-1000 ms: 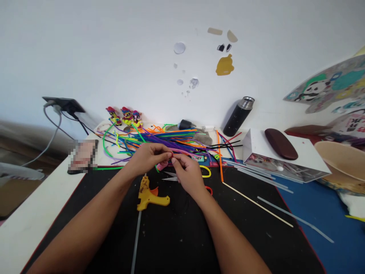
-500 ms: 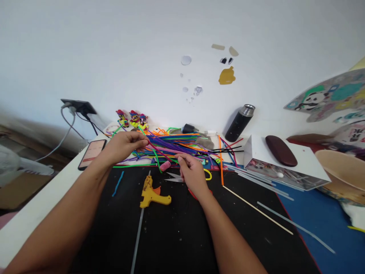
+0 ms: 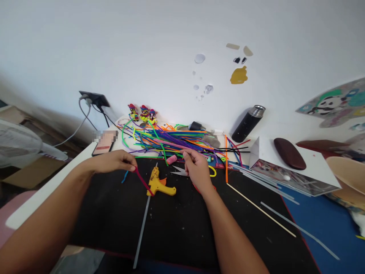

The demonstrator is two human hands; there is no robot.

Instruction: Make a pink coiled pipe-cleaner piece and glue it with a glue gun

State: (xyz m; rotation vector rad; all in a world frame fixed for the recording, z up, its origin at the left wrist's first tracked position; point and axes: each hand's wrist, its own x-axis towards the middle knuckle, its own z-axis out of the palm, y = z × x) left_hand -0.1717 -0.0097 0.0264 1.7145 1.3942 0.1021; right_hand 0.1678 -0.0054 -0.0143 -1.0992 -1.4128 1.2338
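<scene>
My left hand (image 3: 114, 161) is closed on a red pipe cleaner (image 3: 143, 181), which trails down to the right across the black mat (image 3: 182, 228) toward the yellow glue gun (image 3: 158, 185). My right hand (image 3: 196, 167) is curled with fingers pinched at the near edge of the heap of coloured pipe cleaners (image 3: 171, 140); what it pinches is too small to make out. Small scissors (image 3: 179, 172) and a pink spool (image 3: 171, 159) lie just left of the right hand. A glue stick (image 3: 142, 232) sticks out from the gun's back.
A phone (image 3: 104, 141) lies at the left, three small figures (image 3: 142, 113) and a black flask (image 3: 247, 122) stand by the wall. A white box (image 3: 291, 167) with a dark case (image 3: 289, 153) sits right. A wooden stick (image 3: 261, 210) and clear glue sticks (image 3: 299, 230) lie right. A fan (image 3: 19, 144) stands left.
My left hand pulled the red pipe cleaner out of the heap, down and left onto the mat. My right hand stayed near the heap. The view shifted left.
</scene>
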